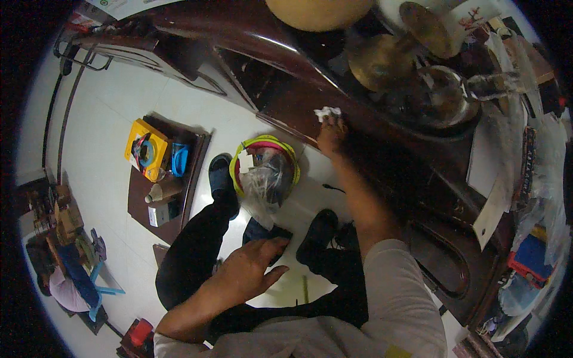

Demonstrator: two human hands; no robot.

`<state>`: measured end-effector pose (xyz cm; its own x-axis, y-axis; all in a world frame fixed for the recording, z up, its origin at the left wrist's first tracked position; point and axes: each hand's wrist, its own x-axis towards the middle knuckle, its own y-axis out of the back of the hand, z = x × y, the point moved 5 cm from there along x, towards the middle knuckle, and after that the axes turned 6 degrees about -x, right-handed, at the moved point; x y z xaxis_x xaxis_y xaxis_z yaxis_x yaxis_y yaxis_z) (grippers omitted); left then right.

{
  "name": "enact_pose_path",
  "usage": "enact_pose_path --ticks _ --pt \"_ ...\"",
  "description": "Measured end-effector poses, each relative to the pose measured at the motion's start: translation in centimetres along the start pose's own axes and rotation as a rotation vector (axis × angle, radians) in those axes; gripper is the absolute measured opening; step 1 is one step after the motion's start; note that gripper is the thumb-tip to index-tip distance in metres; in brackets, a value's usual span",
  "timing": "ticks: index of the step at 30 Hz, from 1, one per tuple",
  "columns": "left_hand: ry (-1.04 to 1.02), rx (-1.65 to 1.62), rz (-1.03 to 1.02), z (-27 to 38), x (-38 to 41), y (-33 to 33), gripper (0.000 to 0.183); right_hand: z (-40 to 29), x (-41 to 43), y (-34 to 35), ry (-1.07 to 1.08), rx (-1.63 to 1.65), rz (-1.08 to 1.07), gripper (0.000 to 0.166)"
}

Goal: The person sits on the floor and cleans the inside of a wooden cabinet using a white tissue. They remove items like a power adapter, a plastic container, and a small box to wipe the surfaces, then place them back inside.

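My right hand (332,135) reaches forward and grips a crumpled white tissue or cloth (328,112) against the shelf inside a dark wooden cabinet (293,107). My left hand (259,268) hangs over my lap with its thumb apart from the fingers, and no object shows in it. On the floor between my feet stands a round basket with a yellow-green rim (233,166), holding clear plastic and other items that cannot be made out.
Glass vessels (443,96) and round metal-like pieces (380,62) stand on the cabinet top. Left of my leg, a dark wooden board (143,201) bears a yellow case (134,134), a blue item (180,160) and a small box (161,214). An opened cabinet door (130,51) extends at upper left.
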<state>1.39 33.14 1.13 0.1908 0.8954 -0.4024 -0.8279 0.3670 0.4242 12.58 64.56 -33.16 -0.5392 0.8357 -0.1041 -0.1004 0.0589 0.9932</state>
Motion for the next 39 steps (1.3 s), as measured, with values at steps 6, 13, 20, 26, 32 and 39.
enact_pose_path --ticks 6,13,20,26,32,39 --pt "0.045 -0.022 -0.005 0.2 -0.4 -0.1 0.056 14.0 -5.3 -0.7 -0.224 -0.034 -0.217 0.06" --pt "0.028 -0.037 -0.027 0.0 -1.0 0.5 0.056 23.0 -9.6 -0.9 -0.393 0.006 -0.34 0.059" --pt "0.036 -0.08 -0.042 -0.2 -1.8 1.4 0.056 19.2 -2.2 -1.4 -0.289 -0.013 -0.375 0.058" --pt "0.033 -0.157 -0.067 0.4 -2.2 1.9 0.054 -3.2 6.4 4.5 -0.107 0.116 -0.333 0.072" --pt "0.022 -0.147 -0.073 0.6 -2.1 3.3 0.054 -13.4 7.2 2.6 0.074 0.276 -0.254 0.068" --pt "0.088 -0.173 -0.085 -0.4 -3.7 3.2 0.053 4.8 0.1 1.4 -0.221 0.008 -0.215 0.069"
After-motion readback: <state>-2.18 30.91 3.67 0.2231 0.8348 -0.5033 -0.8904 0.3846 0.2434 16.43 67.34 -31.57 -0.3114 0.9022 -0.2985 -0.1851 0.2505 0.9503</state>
